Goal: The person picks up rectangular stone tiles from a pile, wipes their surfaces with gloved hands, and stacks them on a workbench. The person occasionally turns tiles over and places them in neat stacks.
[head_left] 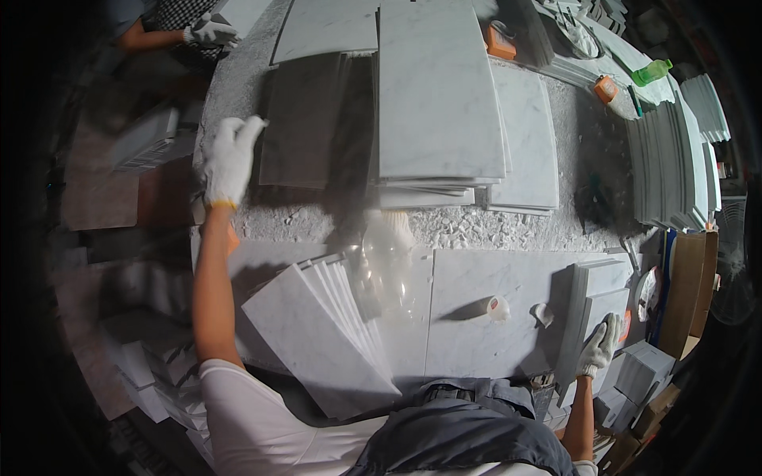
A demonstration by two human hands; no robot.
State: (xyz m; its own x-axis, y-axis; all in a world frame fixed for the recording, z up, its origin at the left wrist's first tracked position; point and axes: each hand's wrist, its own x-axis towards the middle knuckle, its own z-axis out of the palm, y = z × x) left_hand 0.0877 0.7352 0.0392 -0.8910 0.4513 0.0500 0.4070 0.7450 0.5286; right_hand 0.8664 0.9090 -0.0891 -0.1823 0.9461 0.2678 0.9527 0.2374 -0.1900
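My left hand (231, 163), in a white glove, reaches out over the left edge of the dusty worktop. Its fingers are partly spread, with nothing visible in them, just left of a shaded stack of marble-look tiles (298, 119). My right hand (601, 347), also gloved, lies with outstretched fingers on a stack of pale tiles (601, 292) at the near right. In the middle stands a tall stack of large white tiles (440, 95). Nearer to me, several tiles (321, 341) lie fanned out beside a clear plastic bottle (386, 266).
A small white roll-like object (498, 308) lies on the near surface. White chips (476, 228) litter the worktop. Orange tape measures (501, 41), a green bottle (652, 72) and upright tiles (667, 163) are at the right. Another person's gloved hand (211, 32) is at the far left.
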